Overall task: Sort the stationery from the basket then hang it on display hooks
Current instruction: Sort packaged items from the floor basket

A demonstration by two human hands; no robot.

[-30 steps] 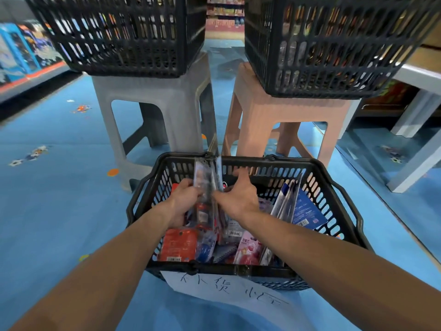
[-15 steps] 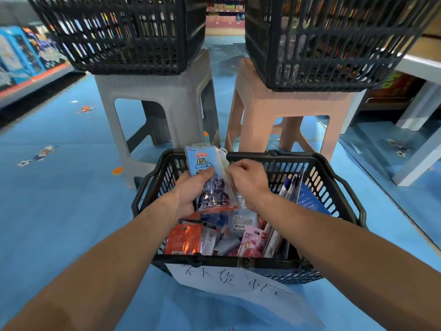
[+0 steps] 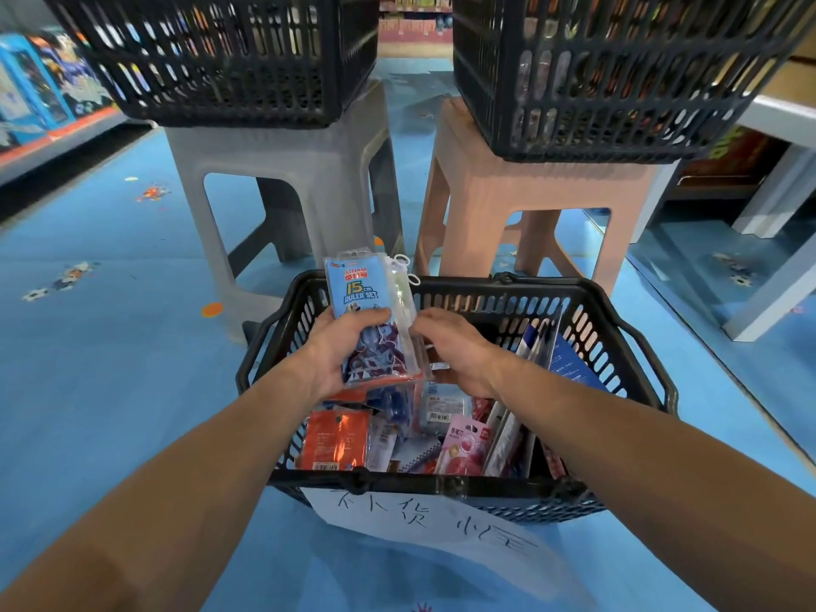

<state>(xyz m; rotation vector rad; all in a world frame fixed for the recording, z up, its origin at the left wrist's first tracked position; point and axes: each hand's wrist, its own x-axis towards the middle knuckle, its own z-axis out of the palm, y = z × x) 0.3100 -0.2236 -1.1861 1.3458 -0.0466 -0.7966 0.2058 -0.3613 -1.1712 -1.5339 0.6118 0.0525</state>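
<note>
Both forearms reach forward over the black basket (image 3: 485, 283). The left hand (image 3: 342, 346) holds the ruler set pack (image 3: 360, 289) upright above the basket's far-left part, thumb across its front, fingers (image 3: 335, 377) wrapped behind. The right hand (image 3: 455, 346), knuckles up, pinches the pack's right edge with curled fingers. Other stationery packs (image 3: 459, 439) lie inside the basket.

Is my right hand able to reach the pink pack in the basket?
Probably yes: the pink pack lies uncovered on the pile, close by the right hand, whose fingers would first leave the ruler set the left hand holds.
</note>
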